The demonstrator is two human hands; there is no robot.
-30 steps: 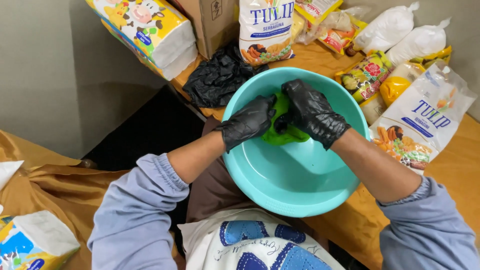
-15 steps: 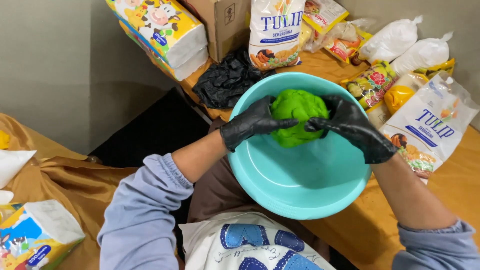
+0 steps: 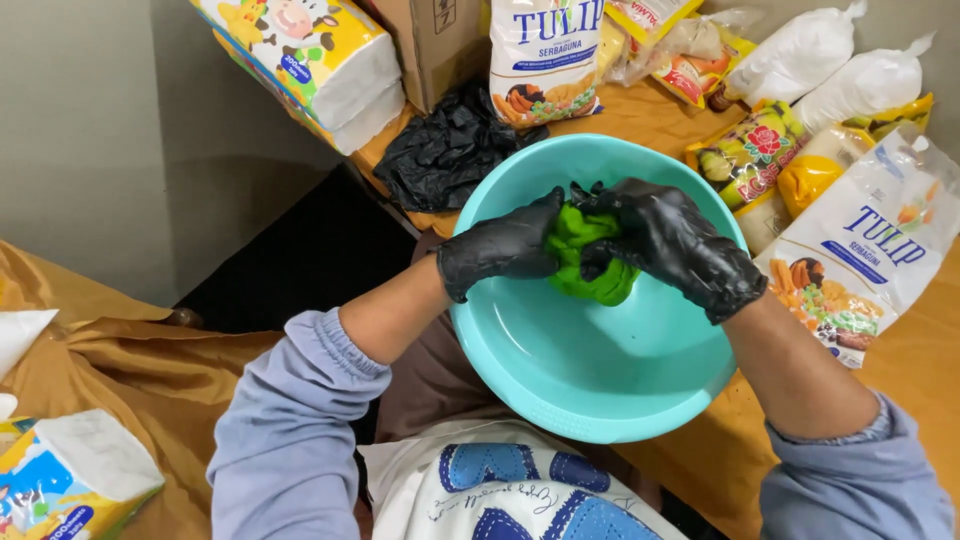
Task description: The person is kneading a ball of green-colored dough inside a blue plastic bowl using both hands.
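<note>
A lump of bright green dough sits in the far half of a turquoise plastic bowl that rests at the table's near edge, over my lap. Both hands wear black gloves. My left hand presses the dough from the left. From above and to the right, my right hand wraps over the lump, with fingers curled into it. Much of the dough is hidden under the gloves.
Behind the bowl lie a crumpled black plastic bag, a cardboard box and several white flour bags. Yellow packets and clear sacks crowd the right. Cartons stand far left, another carton near left.
The dough was stretched out between my hands half a second ago; now both hands have closed in and squeezed it into a smaller lump.
</note>
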